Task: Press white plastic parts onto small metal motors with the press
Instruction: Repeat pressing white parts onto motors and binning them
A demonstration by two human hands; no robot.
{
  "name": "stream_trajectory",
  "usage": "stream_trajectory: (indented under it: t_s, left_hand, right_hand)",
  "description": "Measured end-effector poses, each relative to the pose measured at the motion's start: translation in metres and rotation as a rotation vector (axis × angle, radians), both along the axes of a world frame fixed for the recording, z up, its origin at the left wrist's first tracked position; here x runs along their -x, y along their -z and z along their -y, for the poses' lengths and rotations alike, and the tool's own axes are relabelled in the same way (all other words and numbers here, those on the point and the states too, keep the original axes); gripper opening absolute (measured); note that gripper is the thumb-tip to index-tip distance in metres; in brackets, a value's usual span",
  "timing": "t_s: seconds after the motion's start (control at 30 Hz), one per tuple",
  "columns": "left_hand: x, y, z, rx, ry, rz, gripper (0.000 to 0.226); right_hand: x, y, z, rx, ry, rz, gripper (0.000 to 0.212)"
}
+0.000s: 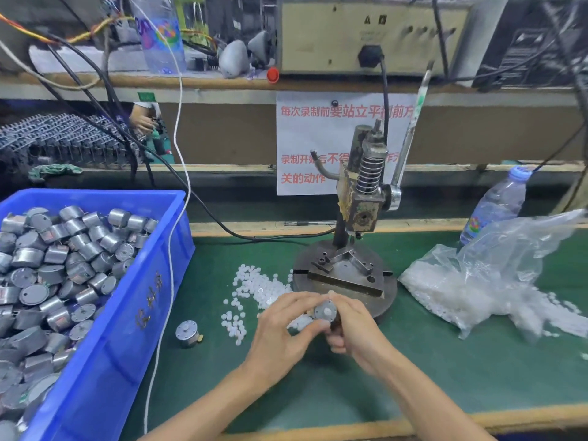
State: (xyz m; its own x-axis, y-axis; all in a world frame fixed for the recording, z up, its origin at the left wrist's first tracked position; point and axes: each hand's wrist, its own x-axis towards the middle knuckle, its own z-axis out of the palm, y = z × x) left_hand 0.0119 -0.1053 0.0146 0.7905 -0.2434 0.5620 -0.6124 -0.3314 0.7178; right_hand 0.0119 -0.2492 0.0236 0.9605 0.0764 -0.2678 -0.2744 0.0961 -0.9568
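My right hand (351, 329) grips a small round metal motor (324, 311), its shaft end facing up. My left hand (286, 326) meets it from the left, with thumb and fingers curled at the motor's edge; whether a white part sits between them is hidden. Both hands hover just in front of the hand press (362, 198), whose round steel base (345, 275) carries an empty fixture. Its lever (410, 135) stands raised. Loose white plastic parts (254, 288) lie scattered on the green mat left of the base. Another motor (188, 333) stands alone on the mat.
A blue bin (133, 281) heaped with several metal motors fills the left side. A clear plastic bag (471, 281) of white parts and a water bottle (496, 205) lie at the right. Cables and a white cord (171, 249) hang across the bin's right rim.
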Motion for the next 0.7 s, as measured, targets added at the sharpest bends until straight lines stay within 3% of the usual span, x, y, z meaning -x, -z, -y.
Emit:
stream_trajectory:
  t_s: [0.2, 0.33, 0.5, 0.7]
  left_hand:
    - [-0.008, -0.012, 0.030, 0.152, 0.035, -0.217, 0.034]
    - [-0.032, -0.014, 0.053, 0.206, -0.043, -0.383, 0.024]
    - [-0.077, -0.016, 0.081, 0.046, -0.192, -0.286, 0.020]
    - [-0.095, 0.001, 0.090, -0.141, -0.312, -0.152, 0.036]
  right_hand:
    - [-0.004, -0.011, 0.023, 0.026, 0.018, -0.049, 0.029]
    - [-0.010, -0.008, 0.035, 0.076, 0.173, 0.060, 0.015]
    - [-0.025, -0.010, 0.051, 0.133, 0.263, 0.119, 0.023]
    - [-0.028, -0.007, 0.078, 0.214, 0.370, 0.183, 0.022]
